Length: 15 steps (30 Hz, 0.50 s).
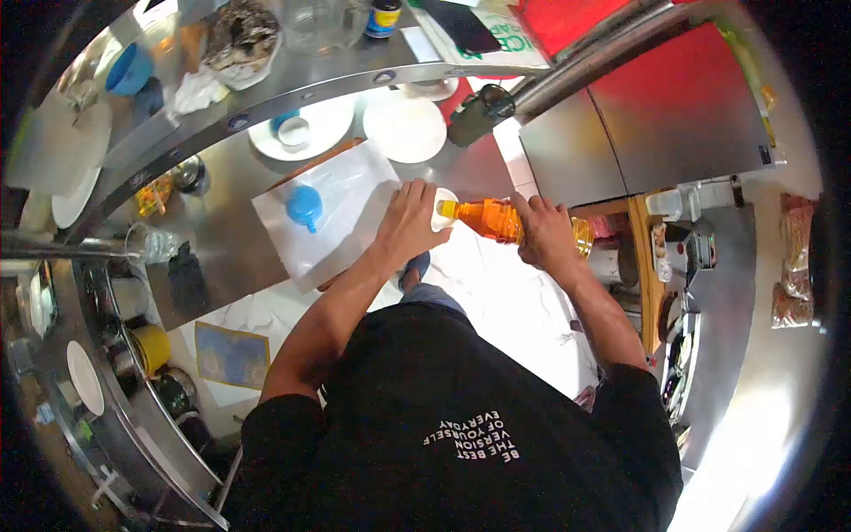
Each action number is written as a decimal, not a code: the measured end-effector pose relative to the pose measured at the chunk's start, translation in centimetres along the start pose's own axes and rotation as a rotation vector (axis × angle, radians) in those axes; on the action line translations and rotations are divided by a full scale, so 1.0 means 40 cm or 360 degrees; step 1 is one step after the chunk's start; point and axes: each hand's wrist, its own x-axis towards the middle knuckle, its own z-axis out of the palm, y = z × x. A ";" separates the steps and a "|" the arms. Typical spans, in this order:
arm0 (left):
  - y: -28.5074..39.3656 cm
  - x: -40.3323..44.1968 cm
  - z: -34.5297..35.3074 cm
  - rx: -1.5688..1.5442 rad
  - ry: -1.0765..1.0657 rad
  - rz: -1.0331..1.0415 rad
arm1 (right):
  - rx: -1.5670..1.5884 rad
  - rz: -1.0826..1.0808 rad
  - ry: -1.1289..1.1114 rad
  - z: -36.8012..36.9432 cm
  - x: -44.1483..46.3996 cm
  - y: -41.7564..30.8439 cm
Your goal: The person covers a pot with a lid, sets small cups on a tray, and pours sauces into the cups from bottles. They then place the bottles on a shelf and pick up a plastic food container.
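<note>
1. Your left grip (412,220) is closed around a small white cup (441,218), with your fingers on its near-left side.
2. Your right grip (544,234) is wrapped around the middle of a bottle (498,222) of orange liquid. The bottle lies almost level, and its neck points toward your left grip.
3. Between your two grips, the bottle's neck is at the cup's opening. You cannot tell from this view whether liquid is flowing or whether the neck touches the cup.
4. Just left of your left grip, a white sheet (341,222) lies over a brown board (330,163), whose edge shows on the far side. A round blue item (304,204) with a narrow end rests on the sheet.
5. Beyond your left grip, a bare round plate (405,129) sits on the metal desk (232,213). Farther left of it, a larger plate (330,115) holds a small white container (293,134) with something blue beside it.
6. Well left of your left grip, a clear plastic cup (152,243) is near the desk's left side, with a dark cloth (186,277) just beside it.
7. Beyond and to the right of your right grip stands a metal cabinet (612,142), its surface reflecting red.
</note>
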 end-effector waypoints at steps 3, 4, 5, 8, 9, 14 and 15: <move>0.002 0.048 0.067 0.0049 -0.0056 0.0036 | -0.0051 0.0034 -0.0043 0.011 0.003 0.055; 0.001 0.062 0.092 0.0073 -0.0051 0.0060 | -0.0067 0.0046 -0.0059 0.018 0.006 0.074; -0.001 0.075 0.116 0.0098 -0.0045 0.0081 | -0.0080 0.0064 -0.0087 0.024 0.012 0.089; -0.008 0.112 0.181 0.0203 -0.0093 0.0069 | -0.0123 0.0103 -0.0200 0.041 0.039 0.118; -0.014 0.121 0.203 0.0244 -0.0120 0.0051 | -0.0137 0.0111 -0.0253 0.046 0.053 0.124; -0.057 0.149 0.287 0.0351 -0.0178 0.0023 | -0.0244 0.0122 -0.0371 0.126 0.112 0.161; -0.067 0.151 0.303 0.0386 -0.0174 0.0020 | -0.0228 0.0115 -0.0377 0.139 0.120 0.167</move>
